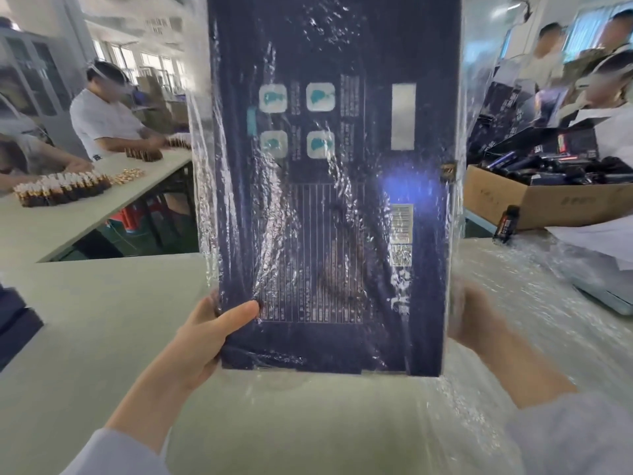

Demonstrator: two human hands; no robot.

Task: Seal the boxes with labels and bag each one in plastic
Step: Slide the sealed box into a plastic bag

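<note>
A large dark blue box (pixel 334 186) with printed icons, a table and white labels is held upright in front of me, above the pale table. A clear plastic bag (pixel 202 186) wraps it, crinkled and shiny, with loose film hanging below the box's lower edge. My left hand (pixel 205 334) grips the lower left corner, thumb across the front face. My right hand (pixel 474 317) holds the lower right edge from behind the film and looks blurred through it. A small gold seal (pixel 448 171) shows on the box's right edge.
A pile of clear plastic bags (pixel 534 303) lies on the table at right. Behind it stands a cardboard carton (pixel 548 200) of dark small items, with a small dark bottle (pixel 508 222) beside it. People work at a table with brown bottles (pixel 61 190) at left.
</note>
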